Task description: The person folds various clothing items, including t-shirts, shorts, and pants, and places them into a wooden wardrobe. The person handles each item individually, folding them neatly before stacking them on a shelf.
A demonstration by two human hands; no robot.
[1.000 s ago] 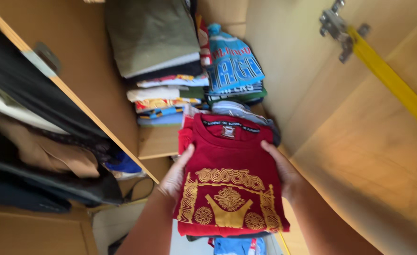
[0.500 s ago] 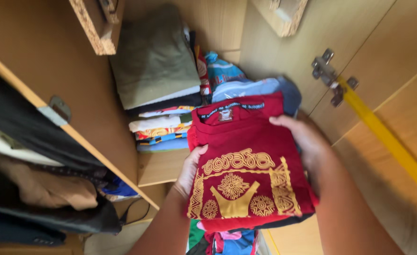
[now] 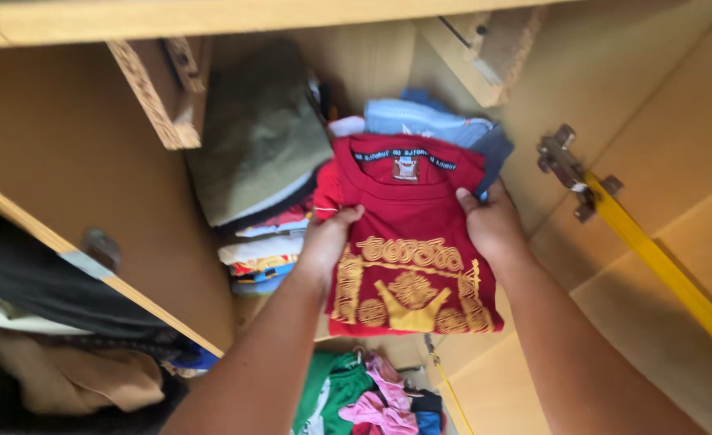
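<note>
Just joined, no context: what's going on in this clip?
A person holds a folded red T-shirt with gold print in both hands, the left hand on its left edge and the right hand on its right. It is over a light blue folded garment inside a wooden wardrobe. Beside it sits a stack of folded clothes topped by an olive-green one. More clothes lie below.

Warm daylight from my right brightens the wardrobe door [image 3: 678,145], left compartment sits in deep shadow, slight motion blur overall, edges stretched by the wide lens.
</note>
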